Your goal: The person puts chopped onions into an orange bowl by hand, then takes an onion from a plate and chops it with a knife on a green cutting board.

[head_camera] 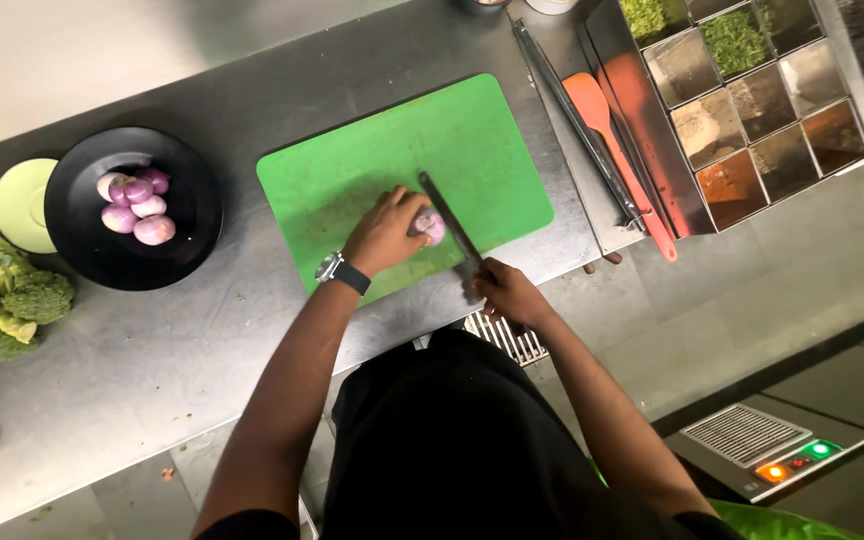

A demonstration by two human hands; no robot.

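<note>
Below the person's black apron, the right hand grips a long steel knife against the peeled purple onion that the left hand pins on the green cutting board near the surface's front edge, likely mid-slice.

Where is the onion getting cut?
The peeled purple onion sits mid-frame on the green plastic cutting board, under the left hand, beside the knife blade.

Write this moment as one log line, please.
left hand: holds peeled onion | right hand: holds knife beside it | under: green cutting board
</note>
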